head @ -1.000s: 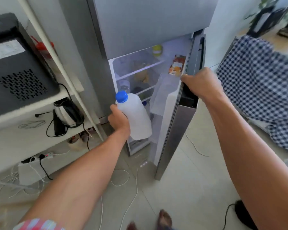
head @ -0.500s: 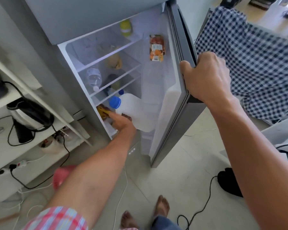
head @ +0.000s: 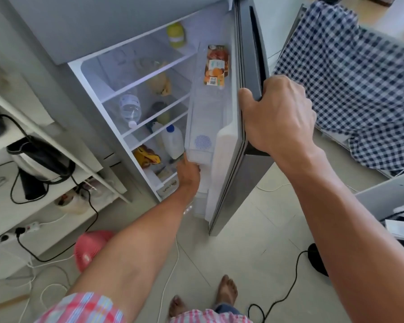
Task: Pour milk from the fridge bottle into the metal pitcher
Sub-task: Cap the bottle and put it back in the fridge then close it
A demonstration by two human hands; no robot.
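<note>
Item: milk bottle [head: 172,142], centre frame, upright on fridge shelf. My left hand [head: 188,169] at its base, grip hidden. My right hand [head: 276,113] clamps door edge [head: 252,54]; hold it wide.

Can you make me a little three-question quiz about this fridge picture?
1. True or false: the right hand grips the edge of the fridge door.
2. What colour is the cap of the milk bottle? A red, B blue, C green.
3. Fill in: the left hand reaches into the fridge just ____ the milk bottle.

Key: 1 true. 2 B. 3 below.
</note>
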